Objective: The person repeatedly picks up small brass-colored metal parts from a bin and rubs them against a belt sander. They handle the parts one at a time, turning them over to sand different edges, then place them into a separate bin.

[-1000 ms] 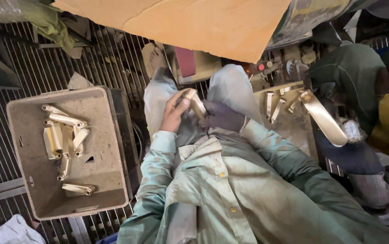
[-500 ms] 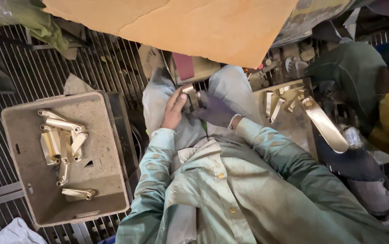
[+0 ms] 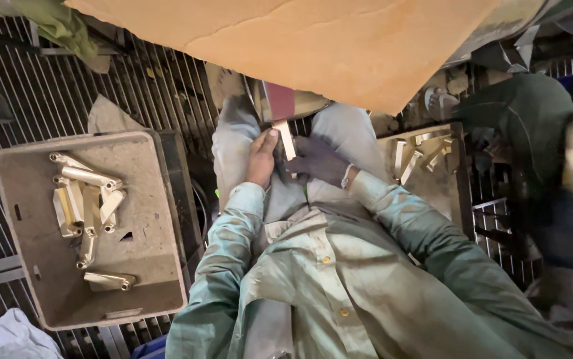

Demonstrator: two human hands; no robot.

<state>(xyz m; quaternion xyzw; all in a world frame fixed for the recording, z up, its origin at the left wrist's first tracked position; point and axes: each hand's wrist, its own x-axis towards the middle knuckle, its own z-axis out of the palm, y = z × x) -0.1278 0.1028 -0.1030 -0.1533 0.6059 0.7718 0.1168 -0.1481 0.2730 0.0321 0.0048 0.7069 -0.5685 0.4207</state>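
Observation:
My left hand (image 3: 260,159) is bare and my right hand (image 3: 318,161) wears a dark glove. Both grip a slim brass-coloured metal piece (image 3: 286,138) held upright over my lap, between my knees. Its upper end points at a small block with a red face (image 3: 280,101) under the edge of a big brown cardboard sheet (image 3: 313,46). My pale green shirt sleeves fill the lower middle of the view.
A grey plastic crate (image 3: 157,266) at my left holds several brass pieces (image 3: 84,203). A second tray (image 3: 456,193) at my right holds more brass pieces (image 3: 419,153). The floor is metal grating (image 3: 67,93). Another person in dark green (image 3: 526,133) sits at the far right.
My hands have moved forward and closer together, raising the brass piece upright toward the red-faced block. My head has shifted, so the crate sits lower and nearer.

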